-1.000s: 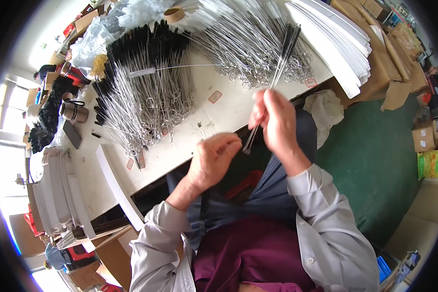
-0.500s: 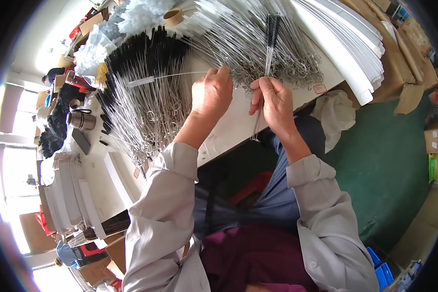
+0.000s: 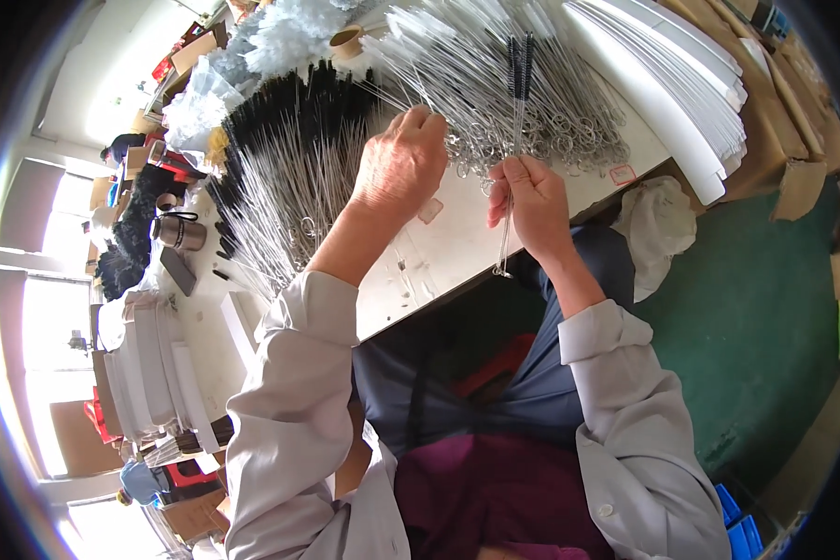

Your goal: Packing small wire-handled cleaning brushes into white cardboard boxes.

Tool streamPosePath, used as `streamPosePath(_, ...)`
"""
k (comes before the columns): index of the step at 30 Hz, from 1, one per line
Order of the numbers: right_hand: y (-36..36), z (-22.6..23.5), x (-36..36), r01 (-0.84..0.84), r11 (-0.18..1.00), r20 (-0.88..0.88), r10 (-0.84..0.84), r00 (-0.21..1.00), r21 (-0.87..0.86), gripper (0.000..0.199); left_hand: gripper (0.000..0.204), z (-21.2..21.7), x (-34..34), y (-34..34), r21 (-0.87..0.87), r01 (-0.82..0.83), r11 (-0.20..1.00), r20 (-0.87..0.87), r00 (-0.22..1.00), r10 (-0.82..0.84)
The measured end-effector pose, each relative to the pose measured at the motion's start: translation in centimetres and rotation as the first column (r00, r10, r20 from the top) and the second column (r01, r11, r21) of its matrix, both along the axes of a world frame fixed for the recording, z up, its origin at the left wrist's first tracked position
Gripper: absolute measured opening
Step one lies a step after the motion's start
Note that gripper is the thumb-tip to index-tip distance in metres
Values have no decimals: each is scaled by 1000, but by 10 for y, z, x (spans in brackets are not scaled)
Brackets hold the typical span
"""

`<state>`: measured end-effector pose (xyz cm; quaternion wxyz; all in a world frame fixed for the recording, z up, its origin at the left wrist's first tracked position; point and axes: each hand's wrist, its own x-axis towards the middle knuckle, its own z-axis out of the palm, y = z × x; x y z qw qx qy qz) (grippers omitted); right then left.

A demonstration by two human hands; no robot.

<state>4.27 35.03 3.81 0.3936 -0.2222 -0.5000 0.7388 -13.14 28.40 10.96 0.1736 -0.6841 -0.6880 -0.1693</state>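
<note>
My right hand [image 3: 532, 201] is closed around the thin wire handles of a few bottle brushes [image 3: 519, 70]. Their black bristles point away from me, and the looped ends hang below my fingers. My left hand [image 3: 399, 159] is held with fingers pinched, close to the looped ends of a heap of white-bristled wire brushes [image 3: 495, 79]. Whatever is in that pinch is too fine to make out. Left of it, a thick pile of black-bristled wire brushes [image 3: 299, 131] lies on the white table [image 3: 411, 266], partly behind my left forearm.
Curved white sheets [image 3: 658, 89] are stacked at the far right beside cardboard [image 3: 775, 121]. A tape roll [image 3: 347, 42] stands behind the heaps. To the left are a metal flask [image 3: 179, 231] and white strips [image 3: 149, 373]. A plastic bag [image 3: 653, 229] hangs by the table edge.
The white-bristled brush that stretched left from my left hand no longer shows there. My left hand has shifted slightly up and left. My right hand still grips the black brushes.
</note>
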Motion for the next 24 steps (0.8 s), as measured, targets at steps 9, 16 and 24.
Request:
streamPosePath(9,0,26,-11,-56,997,-72,53,996,-48,34,6,-4,0,-31,-29,-5,1000,197,980,11)
streamPosePath(16,34,16,-45,-173,982,111,163,980,80,36,7,-4,8,-42,-39,-7,999,245,969,17)
streamPosePath(24,23,11,-59,-49,998,73,47,996,28,34,11,29,21,-72,185,15,983,364,928,-83)
